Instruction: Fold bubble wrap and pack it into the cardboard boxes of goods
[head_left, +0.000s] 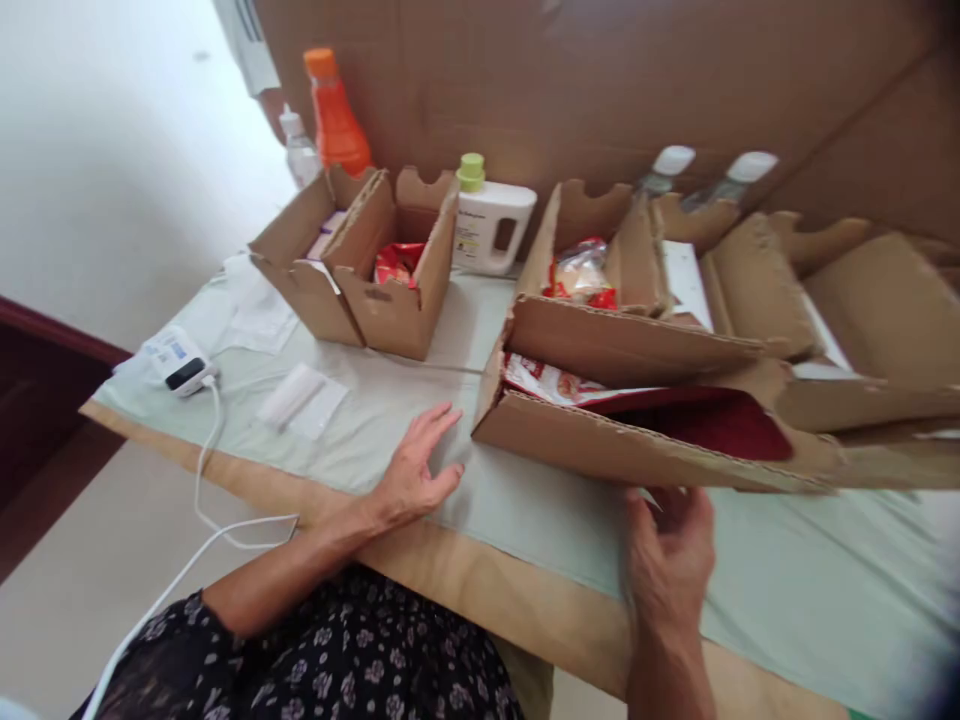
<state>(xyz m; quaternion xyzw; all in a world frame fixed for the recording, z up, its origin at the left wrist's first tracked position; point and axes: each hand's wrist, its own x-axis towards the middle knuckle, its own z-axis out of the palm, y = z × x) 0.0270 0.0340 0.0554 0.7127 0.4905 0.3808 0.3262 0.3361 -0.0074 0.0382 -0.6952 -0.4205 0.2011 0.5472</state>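
Note:
My left hand [420, 468] lies over the pale green cloth [390, 385], thumb and fingers apart, with nothing in it. It is just left of a long cardboard box [570, 445], not touching it. Inside that box are a red-and-white snack packet [551, 380] and a dark red item [720, 425] whose kind I cannot make out. My right hand [671, 560] is at the front lower edge of the same box, thumb and fingers apart. Its fingertips are partly hidden by the box, and whether they touch it I cannot tell.
Two cardboard bins [397, 320] stand at back left, one with a red packet [397, 263]. Behind are an orange bottle [337, 120] and a white jug [491, 225]. More bins [757, 270] fill the right. A white device [180, 360] trails a cable [214, 430] at left.

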